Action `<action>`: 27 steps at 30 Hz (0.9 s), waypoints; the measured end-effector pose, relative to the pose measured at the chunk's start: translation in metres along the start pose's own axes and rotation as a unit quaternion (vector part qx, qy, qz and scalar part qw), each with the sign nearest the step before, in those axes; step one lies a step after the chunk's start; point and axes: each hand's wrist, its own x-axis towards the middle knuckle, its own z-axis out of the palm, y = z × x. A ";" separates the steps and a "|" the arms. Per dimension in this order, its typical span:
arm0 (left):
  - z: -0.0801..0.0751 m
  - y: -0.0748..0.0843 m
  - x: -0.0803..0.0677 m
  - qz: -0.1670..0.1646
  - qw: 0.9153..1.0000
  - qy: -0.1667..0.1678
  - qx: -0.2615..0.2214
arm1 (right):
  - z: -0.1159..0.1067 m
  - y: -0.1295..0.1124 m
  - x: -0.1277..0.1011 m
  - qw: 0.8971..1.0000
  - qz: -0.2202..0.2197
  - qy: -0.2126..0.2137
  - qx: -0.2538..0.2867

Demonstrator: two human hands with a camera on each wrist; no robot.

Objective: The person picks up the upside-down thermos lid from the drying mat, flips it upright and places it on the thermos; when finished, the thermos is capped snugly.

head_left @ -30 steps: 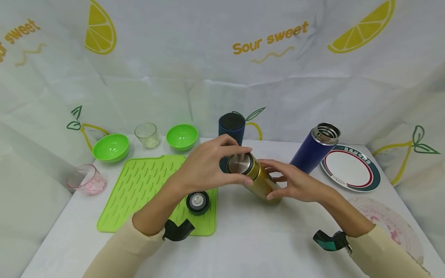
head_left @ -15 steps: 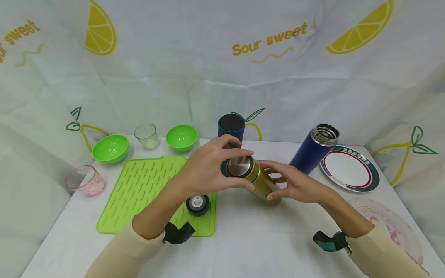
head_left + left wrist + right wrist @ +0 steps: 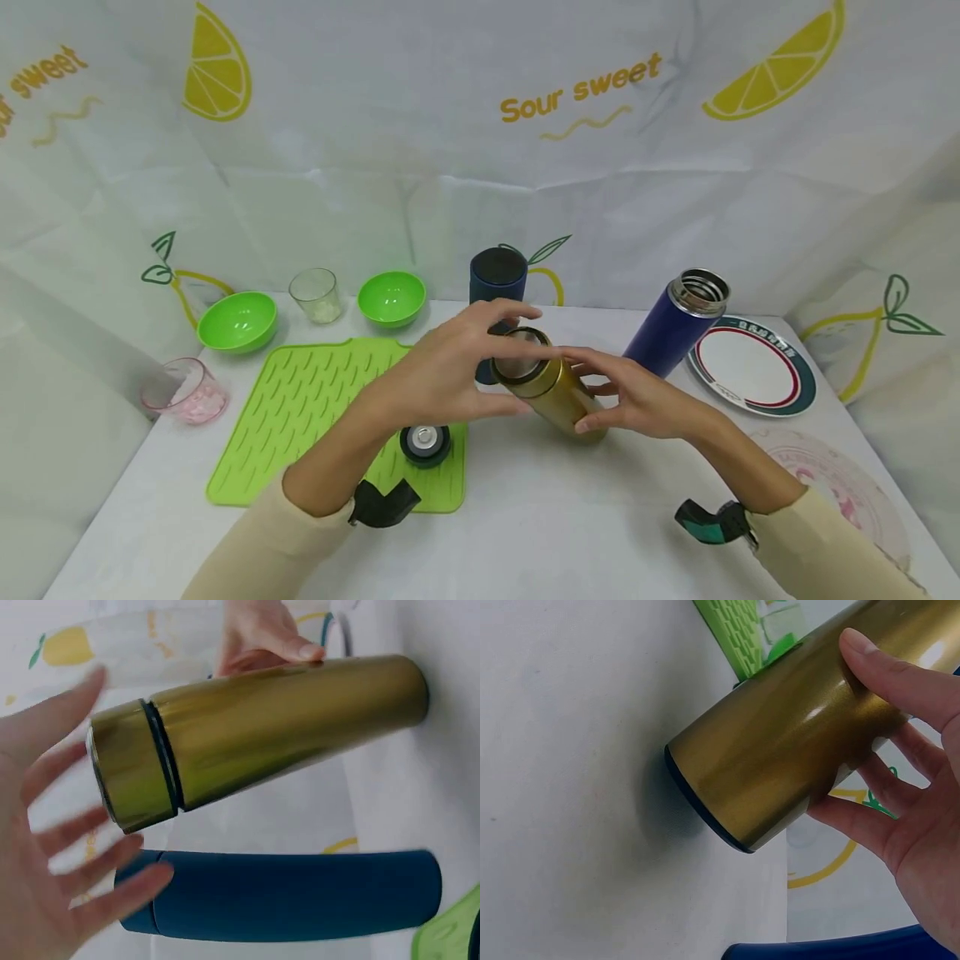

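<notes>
Lemon-print backdrop [image 3: 465, 167], white table [image 3: 540, 517]

Staged tabletop set: lemon-print backdrop [image 3: 480, 125] behind white table [image 3: 525, 517].

Pretty tight around the gold flask [image 3: 553, 390]: the dark blue tumbler [image 3: 498, 285] stands just behind it, the open blue flask [image 3: 678, 321] sits off to its right with the plate [image 3: 753, 367] beyond, and the left hand [image 3: 450, 367] hovers right at its cap end. Left side is busy too, with the green mat [image 3: 315, 408] (black lid [image 3: 425, 442] on its near right corner), two green bowls [image 3: 238, 318] and two clear cups [image 3: 315, 293] along the back. The easy way through is the bare worktop [image 3: 570, 517] in front, between the two forearms.
</notes>
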 end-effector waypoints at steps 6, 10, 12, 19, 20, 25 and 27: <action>0.009 0.004 0.002 -0.035 0.992 0.051 0.108 | 0.001 0.000 0.000 1.000 0.003 -0.001 -0.001; 0.002 0.000 0.003 0.013 1.000 0.005 0.005 | 0.000 0.000 0.001 1.000 0.003 -0.003 0.001; -0.003 -0.002 0.003 0.029 0.998 -0.026 -0.047 | 0.000 0.000 0.001 1.000 0.003 -0.002 -0.002; -0.003 0.002 0.002 -0.014 0.999 -0.002 0.032 | 0.000 0.000 0.001 1.000 -0.002 -0.001 -0.004; -0.001 0.003 0.002 -0.029 0.998 0.013 0.061 | 0.000 0.000 0.002 1.000 -0.003 -0.002 -0.004; 0.007 0.006 0.005 -0.070 0.991 0.044 0.104 | -0.001 0.000 0.003 1.000 -0.005 -0.003 -0.004; 0.006 0.006 0.006 -0.068 0.994 0.030 0.084 | -0.001 0.000 0.003 1.000 -0.004 -0.004 -0.002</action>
